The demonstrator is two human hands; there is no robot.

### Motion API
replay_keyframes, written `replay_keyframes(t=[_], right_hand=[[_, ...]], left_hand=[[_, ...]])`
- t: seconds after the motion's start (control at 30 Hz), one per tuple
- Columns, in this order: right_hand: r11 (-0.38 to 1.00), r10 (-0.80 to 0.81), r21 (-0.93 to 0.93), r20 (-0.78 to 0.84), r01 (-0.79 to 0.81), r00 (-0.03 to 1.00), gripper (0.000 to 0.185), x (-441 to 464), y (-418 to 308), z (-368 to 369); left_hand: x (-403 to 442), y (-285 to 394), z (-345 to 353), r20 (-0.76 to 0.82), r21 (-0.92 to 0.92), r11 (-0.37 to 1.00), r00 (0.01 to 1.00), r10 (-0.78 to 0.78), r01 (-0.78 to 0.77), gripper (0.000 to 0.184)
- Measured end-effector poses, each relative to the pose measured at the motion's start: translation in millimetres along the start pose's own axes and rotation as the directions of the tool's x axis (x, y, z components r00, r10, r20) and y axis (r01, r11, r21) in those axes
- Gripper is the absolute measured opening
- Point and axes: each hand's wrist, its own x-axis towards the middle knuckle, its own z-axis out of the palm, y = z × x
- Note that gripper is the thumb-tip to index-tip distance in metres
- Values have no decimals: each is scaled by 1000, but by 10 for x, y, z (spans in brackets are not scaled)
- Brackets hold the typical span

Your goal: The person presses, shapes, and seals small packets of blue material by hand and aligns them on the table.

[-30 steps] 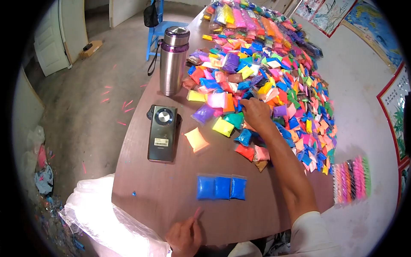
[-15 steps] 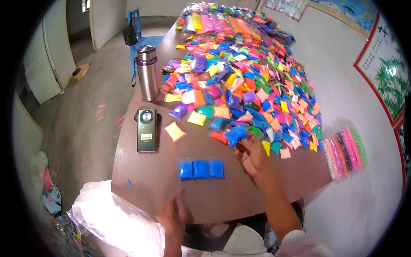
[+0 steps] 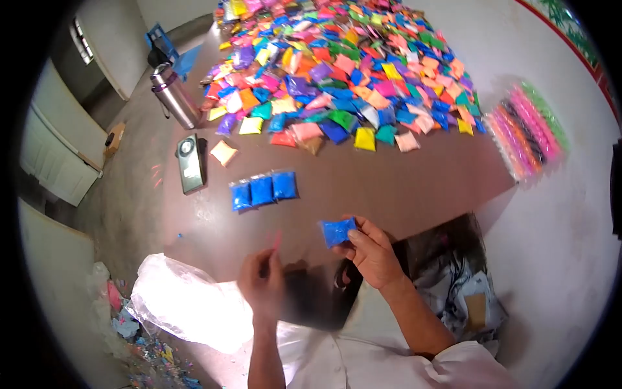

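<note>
My right hand (image 3: pixel 376 253) pinches a small blue packet (image 3: pixel 337 231) between thumb and fingers, raised over the near part of the table. To its left, my left hand (image 3: pixel 262 275) is closed and somewhat blurred. A thin reddish strip (image 3: pixel 278 240) sticks up from its fingertips, too smeared to name. Beyond my left hand, a row of three blue packets (image 3: pixel 262 190) lies side by side on the brown table (image 3: pixel 414 188).
A large heap of colourful packets (image 3: pixel 343 78) covers the far table. A steel flask (image 3: pixel 176 97), a dark green device (image 3: pixel 190 165) and a peach packet (image 3: pixel 223 153) are at left. White plastic (image 3: pixel 184 305) hangs over the near left edge. Bagged coloured strips (image 3: pixel 526 129) lie at right.
My right hand has drawn the blue packet back from the heap toward me. My left hand stays low near the table's edge, with the reddish strip now showing. The view has tilted down.
</note>
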Motion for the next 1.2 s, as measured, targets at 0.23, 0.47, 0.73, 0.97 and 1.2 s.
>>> replay_keyframes(t=[0.23,0.47,0.73,0.97,1.2], right_hand=[[996,-72,-72,-362,49,930,14,-579,287,-113],[999,4,46,-495,22,869,15,-708,307,-219],[989,90,143,-483,-23,871,22,-646,379,-256],[958,-203,-275,-461,79,864,22,-599,551,-326],[949,-173,-314,-430,33,886,27,-598,557,-351]], left_hand=[[-616,544,609,266,-190,980,957,111,-61,8],[-460,308,645,250,-14,992,960,124,-125,6],[-526,289,751,295,125,962,935,196,-242,6],[-492,538,706,322,-5,949,897,301,-317,6],[-335,433,767,421,101,976,897,135,-195,7]])
